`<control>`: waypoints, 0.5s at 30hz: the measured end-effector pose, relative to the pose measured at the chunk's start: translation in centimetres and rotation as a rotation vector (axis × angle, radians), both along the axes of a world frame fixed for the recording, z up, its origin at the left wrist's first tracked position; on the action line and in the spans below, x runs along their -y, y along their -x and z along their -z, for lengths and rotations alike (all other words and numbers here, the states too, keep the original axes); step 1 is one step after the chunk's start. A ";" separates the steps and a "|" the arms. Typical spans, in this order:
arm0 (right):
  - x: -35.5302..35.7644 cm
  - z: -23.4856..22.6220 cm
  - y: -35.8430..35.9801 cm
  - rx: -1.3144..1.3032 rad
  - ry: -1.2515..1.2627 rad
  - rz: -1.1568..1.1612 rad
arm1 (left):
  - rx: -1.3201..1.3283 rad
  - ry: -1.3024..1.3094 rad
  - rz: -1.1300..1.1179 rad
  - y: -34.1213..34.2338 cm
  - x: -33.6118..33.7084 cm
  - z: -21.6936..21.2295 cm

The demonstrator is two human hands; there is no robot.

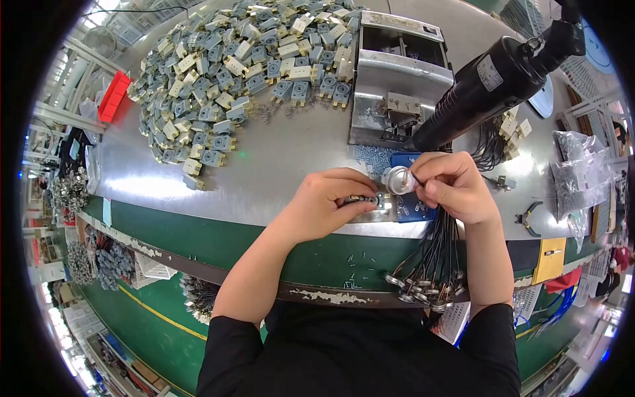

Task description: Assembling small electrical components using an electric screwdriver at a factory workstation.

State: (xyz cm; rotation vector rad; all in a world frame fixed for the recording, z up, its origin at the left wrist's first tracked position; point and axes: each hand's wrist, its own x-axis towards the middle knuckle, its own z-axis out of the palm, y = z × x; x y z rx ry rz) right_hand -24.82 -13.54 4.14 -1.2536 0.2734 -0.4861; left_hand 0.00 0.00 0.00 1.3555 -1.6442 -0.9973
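Note:
My left hand (331,204) is closed around a small grey-and-metal part (361,199), mostly covered by the fingers. Just right of it, my right hand (456,185) pinches a shiny round metal piece with a black wire (399,180). The two parts are close together; whether they touch I cannot tell. Beneath the hands lies a blue pad (418,210) with small bits on it. A bundle of black wires with round metal ends (426,288) hangs over the table's front edge below my right hand.
A large pile of grey-and-cream housings (218,79) covers the table's far left. A metal box-shaped device (390,86) stands ahead, loose screws (374,157) before it. A thick black cylindrical tool (476,86) leans in from the upper right. Pliers (528,218) and plastic bags (581,169) lie right.

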 end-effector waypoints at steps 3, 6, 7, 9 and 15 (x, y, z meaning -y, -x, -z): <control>-0.7 -0.8 -0.5 -0.051 -0.007 0.009 | -0.026 0.127 -0.025 0.1 -0.1 -0.1; -1.3 -1.7 -1.1 -0.259 0.103 0.056 | -0.035 0.143 -0.060 0.2 -0.2 -1.0; -1.5 -1.7 -1.4 -0.260 0.100 0.060 | -0.030 0.167 -0.103 0.3 -0.4 -1.2; -1.9 -1.8 -1.9 -0.353 0.139 0.107 | -0.025 0.191 -0.144 0.5 -0.5 -1.1; -2.2 -1.7 -1.9 -0.344 0.467 0.139 | -0.005 0.416 -0.182 0.7 0.2 -1.2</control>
